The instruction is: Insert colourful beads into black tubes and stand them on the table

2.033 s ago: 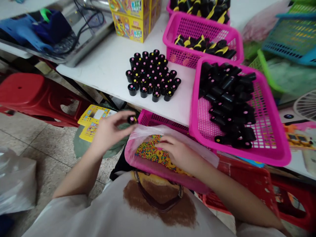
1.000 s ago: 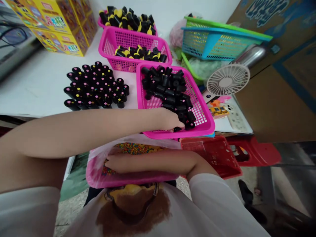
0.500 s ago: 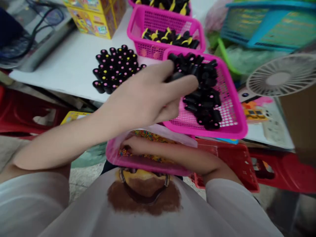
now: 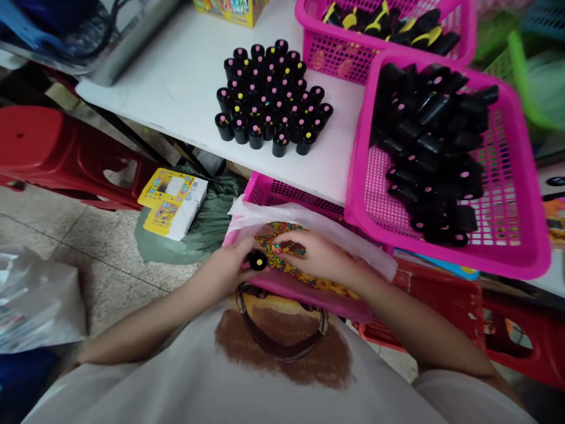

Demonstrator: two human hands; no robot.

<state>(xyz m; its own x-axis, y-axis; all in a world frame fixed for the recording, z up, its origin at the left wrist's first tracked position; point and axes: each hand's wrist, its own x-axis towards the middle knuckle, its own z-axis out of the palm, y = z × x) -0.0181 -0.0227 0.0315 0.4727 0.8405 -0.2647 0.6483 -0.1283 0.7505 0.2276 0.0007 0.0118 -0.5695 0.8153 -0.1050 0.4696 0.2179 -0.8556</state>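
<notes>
My left hand (image 4: 232, 259) is closed round a small black cylinder (image 4: 252, 259), whose end with a yellow dot faces up at me. It holds the cylinder at the left side of a pink bin lined with whitish plastic (image 4: 375, 262). Many tiny coloured beads (image 4: 286, 226) fill the bin, with yellow pieces (image 4: 338, 288) among them on the right. Over the beads, my right hand (image 4: 318, 253) has thumb and fingers curled together in a pinch; what is between the fingertips is too small to make out.
Several black cylinders (image 4: 271, 106) stand upright in a group on the white table (image 4: 185, 88). To their right, a pink basket (image 4: 529, 235) holds loose black cylinders; behind it another pink basket (image 4: 339, 53) holds black and yellow pieces. A red stool (image 4: 39, 141) and yellow cartons (image 4: 172, 200) are at left.
My left hand has come back from the pink basket to the bead bin with a black cylinder in it. My right hand has moved right within the beads, and the view has shifted left.
</notes>
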